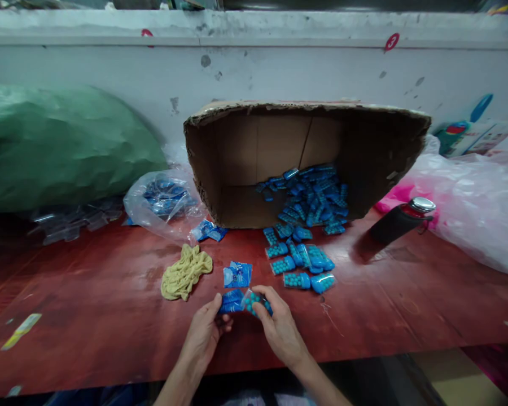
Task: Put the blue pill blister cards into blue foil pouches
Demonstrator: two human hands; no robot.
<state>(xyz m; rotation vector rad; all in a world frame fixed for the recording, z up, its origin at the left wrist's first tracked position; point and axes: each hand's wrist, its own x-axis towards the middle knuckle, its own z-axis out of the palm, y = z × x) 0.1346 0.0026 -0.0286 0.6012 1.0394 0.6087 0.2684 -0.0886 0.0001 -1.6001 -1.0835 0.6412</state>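
My left hand (205,334) pinches a small blue printed packet (231,301) at the near edge of a red-brown table (88,304). Right beside it, my right hand (279,327) grips a clear case of teal beads (254,301); packet and case touch between my fingers. Another blue packet (237,275) lies flat just beyond my hands. Several more bead cases (298,262) spill from a tipped cardboard box (237,152) further back.
A yellowish cloth (185,272) lies left of my hands. A clear bag of blue packets (163,200) and a big green sack (59,146) sit at back left. A dark bottle with silver cap (400,221) and clear plastic bags (474,197) lie right.
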